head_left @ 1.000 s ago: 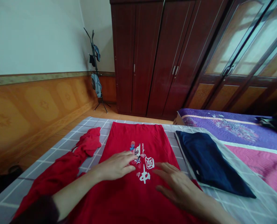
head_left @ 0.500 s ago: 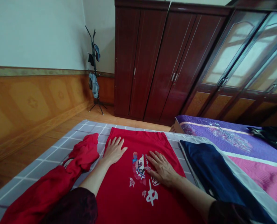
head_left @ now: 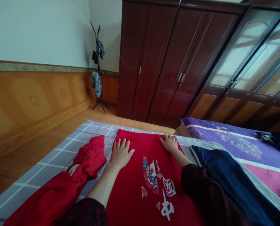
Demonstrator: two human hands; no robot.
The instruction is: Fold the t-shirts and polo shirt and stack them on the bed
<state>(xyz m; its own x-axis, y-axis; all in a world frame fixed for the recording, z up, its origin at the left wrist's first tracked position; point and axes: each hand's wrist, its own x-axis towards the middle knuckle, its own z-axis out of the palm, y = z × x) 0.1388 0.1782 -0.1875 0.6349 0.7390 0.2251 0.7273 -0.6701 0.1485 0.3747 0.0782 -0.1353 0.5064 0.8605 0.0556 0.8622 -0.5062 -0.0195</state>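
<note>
A red shirt [head_left: 135, 169] with a printed figure and white characters lies spread on a grey checked bed cover [head_left: 50, 160]. My left hand [head_left: 121, 153] rests flat near its far left edge, fingers apart. Near the far right corner of the cloth, my right hand [head_left: 170, 143] lies palm down with fingers spread. Neither hand grips anything. Left of my left arm is a crumpled red garment [head_left: 59, 188]. A folded dark blue garment [head_left: 224, 169] lies to the right of my right sleeve.
Beyond the bed stand a dark red wardrobe [head_left: 151, 62] and a black coat rack [head_left: 98, 62] with items hanging. A purple and pink bedspread [head_left: 236, 141] lies at right, with a dark item [head_left: 276, 139] on it.
My right hand has moved away from me, off the print to the shirt's far right corner. My left hand stays near the far left edge. The view has shifted slightly.
</note>
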